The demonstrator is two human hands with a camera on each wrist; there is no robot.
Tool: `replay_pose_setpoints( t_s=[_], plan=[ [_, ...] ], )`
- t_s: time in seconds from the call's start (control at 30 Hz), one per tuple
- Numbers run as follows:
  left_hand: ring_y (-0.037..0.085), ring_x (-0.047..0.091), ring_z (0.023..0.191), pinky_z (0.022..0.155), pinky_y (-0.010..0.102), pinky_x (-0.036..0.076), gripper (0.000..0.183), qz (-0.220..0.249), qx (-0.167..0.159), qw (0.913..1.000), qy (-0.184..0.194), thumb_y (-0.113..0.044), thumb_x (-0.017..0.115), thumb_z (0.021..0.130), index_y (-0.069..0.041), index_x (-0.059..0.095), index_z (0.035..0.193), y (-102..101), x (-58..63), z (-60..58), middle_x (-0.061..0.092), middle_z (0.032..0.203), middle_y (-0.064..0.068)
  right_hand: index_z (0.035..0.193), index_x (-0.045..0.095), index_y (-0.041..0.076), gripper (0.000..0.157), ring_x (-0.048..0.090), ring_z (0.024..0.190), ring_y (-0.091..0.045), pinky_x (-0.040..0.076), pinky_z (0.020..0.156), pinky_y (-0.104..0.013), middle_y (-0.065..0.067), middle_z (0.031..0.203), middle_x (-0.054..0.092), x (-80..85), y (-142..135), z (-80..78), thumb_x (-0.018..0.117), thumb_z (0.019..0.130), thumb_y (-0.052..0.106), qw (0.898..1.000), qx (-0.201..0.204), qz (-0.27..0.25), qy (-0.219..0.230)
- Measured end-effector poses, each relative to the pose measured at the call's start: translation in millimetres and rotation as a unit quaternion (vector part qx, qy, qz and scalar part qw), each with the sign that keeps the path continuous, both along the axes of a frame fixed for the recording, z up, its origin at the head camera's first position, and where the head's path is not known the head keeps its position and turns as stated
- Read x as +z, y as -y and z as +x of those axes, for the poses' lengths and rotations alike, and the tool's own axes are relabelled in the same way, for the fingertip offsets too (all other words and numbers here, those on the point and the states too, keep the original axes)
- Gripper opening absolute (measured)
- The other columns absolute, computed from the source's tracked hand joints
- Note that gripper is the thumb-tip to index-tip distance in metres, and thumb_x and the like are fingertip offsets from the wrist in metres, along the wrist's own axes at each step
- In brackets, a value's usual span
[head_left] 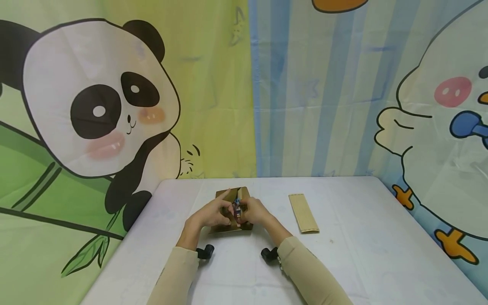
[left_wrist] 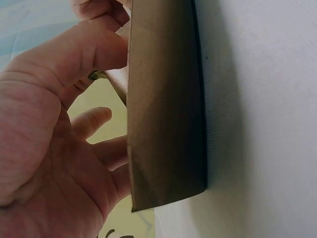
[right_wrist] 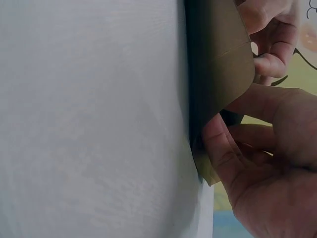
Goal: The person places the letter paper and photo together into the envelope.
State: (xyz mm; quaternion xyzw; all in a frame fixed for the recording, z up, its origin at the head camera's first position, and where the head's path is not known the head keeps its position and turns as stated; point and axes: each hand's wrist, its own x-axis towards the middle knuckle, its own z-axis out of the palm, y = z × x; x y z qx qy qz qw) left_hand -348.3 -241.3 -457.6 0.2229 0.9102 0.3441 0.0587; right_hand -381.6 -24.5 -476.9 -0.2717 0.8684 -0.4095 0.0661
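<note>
Small multicoloured item [head_left: 237, 209] inside open cardboard box [head_left: 223, 228], toward the counter's [head_left: 362, 254] far edge. Left grip [head_left: 214, 213]: fingers parted, index raised. Right grip [head_left: 254, 210]: fingers bent at item. Hold by either: cannot tell. Wrist views show outer wall [left_wrist: 166, 109]; head view, contents.

Readable text: none, in the head view or either wrist view.
Cardboard box [left_wrist: 166, 109], toward far edge of desk [head_left: 381, 254]: brown walls, nothing legible in either wrist view.
Small coloured item [head_left: 237, 207], at the box: patterned; too small to tell whether any of it is print.
Cardboard strip [head_left: 303, 214], right of box, nearer far edge than near: fine marks at short ends, too small to read.
Backdrop [head_left: 213, 127], behind far edge: drawn figures, faint star outlines; no lettering made out.
</note>
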Motion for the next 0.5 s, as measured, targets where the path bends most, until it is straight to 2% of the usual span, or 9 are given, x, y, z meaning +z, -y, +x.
replay_pose_setpoints(
  t_s=[0.23,0.3,0.4,0.5],
  plan=[
    [0.044,0.021,0.157,0.110,0.054,0.039,0.027,-0.001,0.002,1.0000,0.005,-0.002,0.083,0.078,-0.025,0.069,0.083,0,-0.3,0.5,0.009,0.177,0.006,0.134,0.067,0.000,0.062,0.064,0.110,-0.030,0.054,0.086,-0.040,-0.021,0.130,0.070,-0.8,-6,3.6,0.086,0.076,0.000,1.000,0.012,0.012,0.009],
    [0.043,0.022,0.157,0.107,0.051,0.041,0.027,-0.002,0.003,1.0000,0.008,-0.002,0.083,0.078,-0.025,0.069,0.084,0,-0.3,0.8,0.007,0.177,0.004,0.137,0.066,0.001,0.063,0.065,0.108,-0.029,0.053,0.085,-0.040,-0.021,0.132,0.070,-0.3,-8,5.0,0.085,0.076,0.000,1.000,0.018,0.012,0.010],
    [0.041,0.026,0.156,0.098,0.044,0.045,0.027,-0.004,0.004,0.9999,0.009,-0.003,0.083,0.079,-0.025,0.068,0.085,0,-0.2,0.7,0.005,0.177,0.001,0.139,0.064,0.001,0.068,0.064,0.095,-0.023,0.051,0.079,-0.036,-0.022,0.132,0.069,0.5,-11,5.8,0.086,0.075,0.001,1.000,0.021,0.014,0.004],
    [0.044,0.028,0.154,0.089,0.039,0.047,0.026,0.000,0.002,1.0000,0.004,-0.003,0.083,0.079,-0.024,0.068,0.085,0,0.6,1.0,0.003,0.177,0.002,0.144,0.058,0.000,0.074,0.061,0.080,-0.020,0.049,0.072,-0.033,-0.023,0.118,0.074,3.3,-15,6.1,0.086,0.075,0.002,0.999,0.023,0.022,-0.009]
  ],
)
